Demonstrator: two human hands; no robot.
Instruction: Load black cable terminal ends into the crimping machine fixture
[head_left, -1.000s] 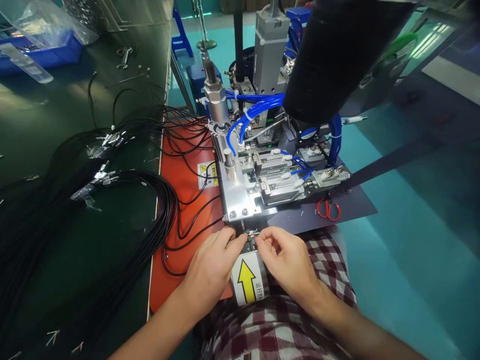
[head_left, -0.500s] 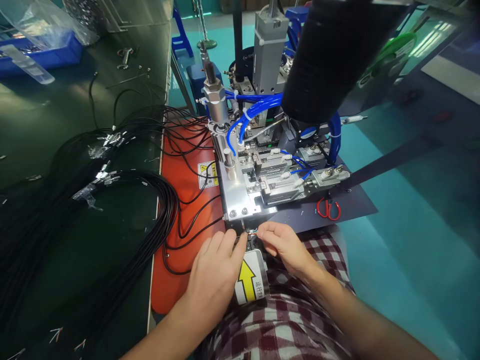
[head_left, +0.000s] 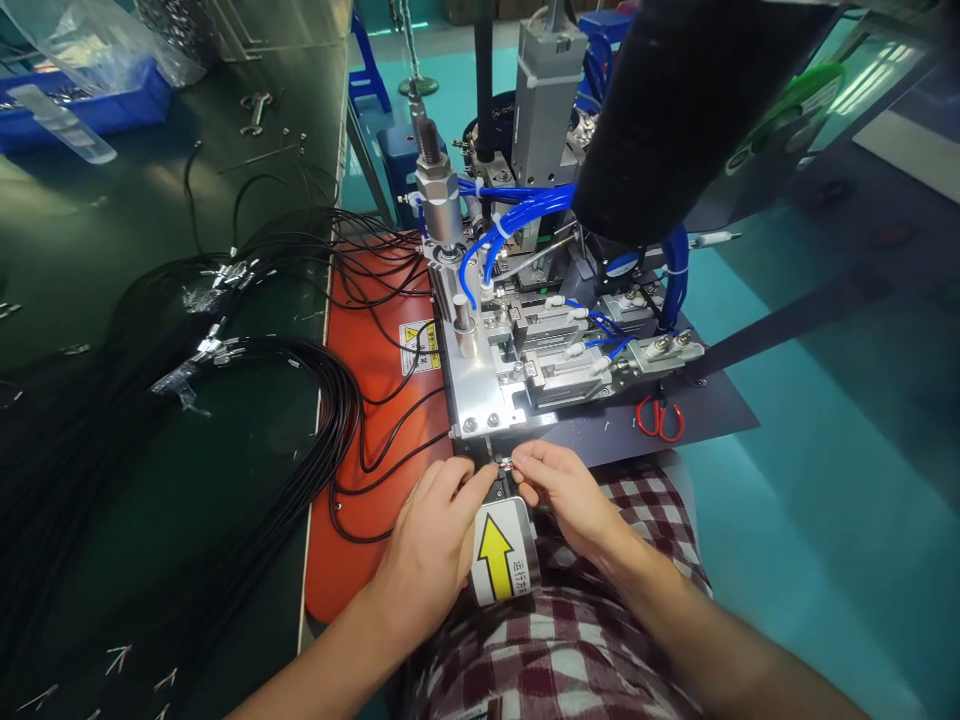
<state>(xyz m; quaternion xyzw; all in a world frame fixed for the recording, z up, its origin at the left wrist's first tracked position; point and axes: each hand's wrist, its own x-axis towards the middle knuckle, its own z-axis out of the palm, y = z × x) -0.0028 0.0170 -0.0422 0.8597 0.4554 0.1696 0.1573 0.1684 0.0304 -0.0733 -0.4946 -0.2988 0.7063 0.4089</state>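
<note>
Both my hands meet at the front edge of a small metal machine (head_left: 480, 400) with blue air hoses. My left hand (head_left: 431, 535) rests on the orange mat, its fingers closed with the tips pressed on a black cable end by a narrow black slot. My right hand (head_left: 562, 490) pinches the thin coloured wire tips (head_left: 505, 463) of that cable just below the machine's plate. A white label with a yellow arrow (head_left: 501, 552) lies between my wrists, pointing toward the machine.
A large bundle of black cables (head_left: 225, 400) with metal ends sprawls over the dark green bench to the left and across the orange mat (head_left: 375, 360). Red-handled scissors (head_left: 658, 417) lie right of the machine. A blue bin (head_left: 82, 105) stands at the far left.
Both hands have shifted slightly forward toward the machine's front edge, the right hand more than the left. The view has tilted a little; the pinch on the wire tips holds.
</note>
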